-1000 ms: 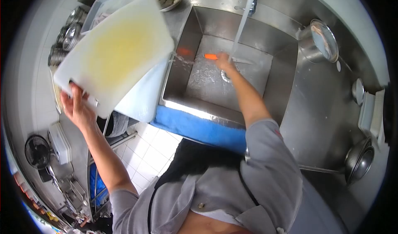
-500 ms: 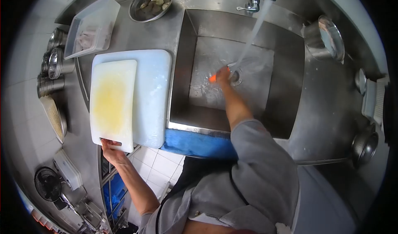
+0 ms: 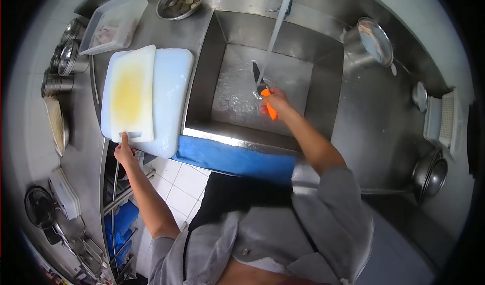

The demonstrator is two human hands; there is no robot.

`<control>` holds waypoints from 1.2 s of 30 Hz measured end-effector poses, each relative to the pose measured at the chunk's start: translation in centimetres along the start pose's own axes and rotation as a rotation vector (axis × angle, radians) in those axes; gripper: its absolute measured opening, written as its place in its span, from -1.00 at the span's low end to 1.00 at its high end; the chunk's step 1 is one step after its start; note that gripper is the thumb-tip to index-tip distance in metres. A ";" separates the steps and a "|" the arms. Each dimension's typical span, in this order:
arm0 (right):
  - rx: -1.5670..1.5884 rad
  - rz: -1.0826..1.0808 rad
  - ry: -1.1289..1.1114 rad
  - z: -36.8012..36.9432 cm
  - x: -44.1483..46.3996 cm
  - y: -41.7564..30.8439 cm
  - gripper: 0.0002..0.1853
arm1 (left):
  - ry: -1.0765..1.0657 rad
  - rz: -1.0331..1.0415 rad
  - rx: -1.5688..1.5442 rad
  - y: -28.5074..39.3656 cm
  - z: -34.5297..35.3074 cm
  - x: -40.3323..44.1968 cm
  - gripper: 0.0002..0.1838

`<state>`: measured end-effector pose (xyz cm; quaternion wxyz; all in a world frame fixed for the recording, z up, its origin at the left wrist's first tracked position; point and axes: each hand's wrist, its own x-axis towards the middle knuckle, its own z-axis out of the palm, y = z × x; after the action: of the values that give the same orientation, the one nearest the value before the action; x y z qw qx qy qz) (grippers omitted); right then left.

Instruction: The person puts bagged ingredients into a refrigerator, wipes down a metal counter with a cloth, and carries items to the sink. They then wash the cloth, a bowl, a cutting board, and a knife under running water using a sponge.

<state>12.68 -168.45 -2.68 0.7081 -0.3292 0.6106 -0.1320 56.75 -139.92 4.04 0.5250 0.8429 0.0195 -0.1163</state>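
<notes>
My right hand (image 3: 277, 102) is wrapped round the orange handle of a knife (image 3: 257, 74) over the sink (image 3: 199, 90). The blade points toward the back of the sink, beside the stream of water that falls from the tap (image 3: 286, 4). At the left, my left hand (image 3: 125, 151) grips the near end of a thin white cutting board (image 3: 129, 90) with a yellow stain. Its thumb lies on top beside the handle slot, and the other fingers are partly hidden below the edge. That board rests on a larger white cutting board (image 3: 172, 98).
Behind the boards stand a plastic tub (image 3: 113, 25) with pale contents and a metal bowl (image 3: 180, 2) of shellfish. A metal pot (image 3: 368, 42) is right of the sink. Bowls (image 3: 429, 174) line the right edge. A blue cloth-like strip (image 3: 232, 156) runs along the sink front.
My right hand has turned the knife, so its blade now shows pointing away from me. The left hand keeps the thin board, its thumb now on top. The view has shifted.
</notes>
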 end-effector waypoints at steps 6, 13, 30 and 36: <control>-0.796 -0.662 0.239 -4.6 -7.4 -1.9 -0.71 | 0.316 0.665 -0.045 1.5 5.5 -3.5 -0.71; -0.972 -0.846 0.342 -6.2 -14.0 -0.8 -0.65 | -1.190 -0.194 -0.096 7.2 25.5 -26.6 -0.57; -0.591 -0.865 0.379 -8.1 -11.9 3.4 -0.64 | -0.961 -0.046 -0.370 9.7 33.5 -27.2 -0.87; -0.537 -0.838 0.468 -7.8 -12.6 3.6 -0.64 | -1.024 -0.289 -0.425 9.0 34.1 -29.9 -0.89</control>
<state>1.72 -160.70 4.61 0.3313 -0.6750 0.5807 -0.3122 23.09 -171.60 4.02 0.6043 0.5436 -0.0992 -0.5740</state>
